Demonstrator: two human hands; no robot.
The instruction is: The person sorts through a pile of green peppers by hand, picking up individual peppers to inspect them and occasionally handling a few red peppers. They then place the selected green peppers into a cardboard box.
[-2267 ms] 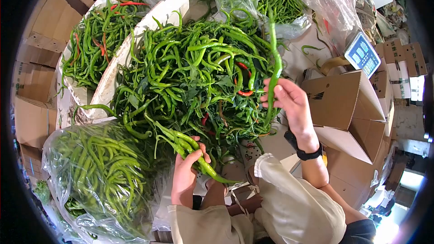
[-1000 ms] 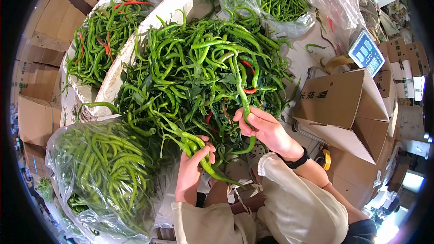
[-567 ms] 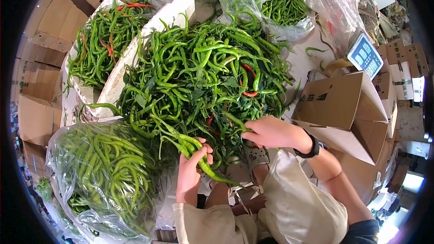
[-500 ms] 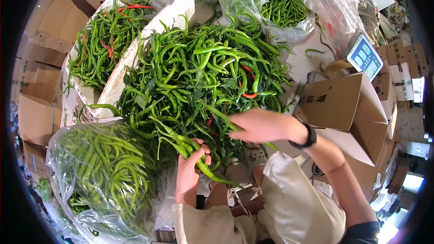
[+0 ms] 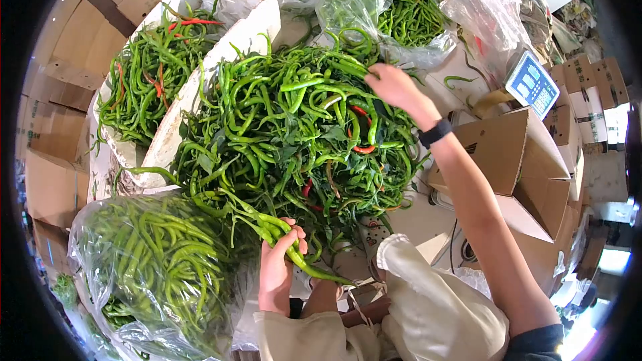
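A big heap of green chili peppers (image 5: 267, 113), mixed with leaves and a few red ones, lies in front of me. My left hand (image 5: 277, 264) is closed around a small bunch of long green chili peppers (image 5: 271, 227) near the heap's lower edge, just above my lap. At the heap's upper right, my right hand (image 5: 398, 90) has its fingers curled together at the end of a green chili pepper (image 5: 348, 67); the fingertips are partly hidden.
A white foam box (image 5: 257, 20) of peppers stands upper left. Bagged peppers (image 5: 160, 254) sit lower left, and another plastic bag (image 5: 414, 10) of peppers is at the back. An open cardboard box (image 5: 495, 154) and a scale display (image 5: 533, 85) are at right.
My right hand has moved up and away from near my left hand to the far right of the heap. The left hand keeps its bunch almost in place.
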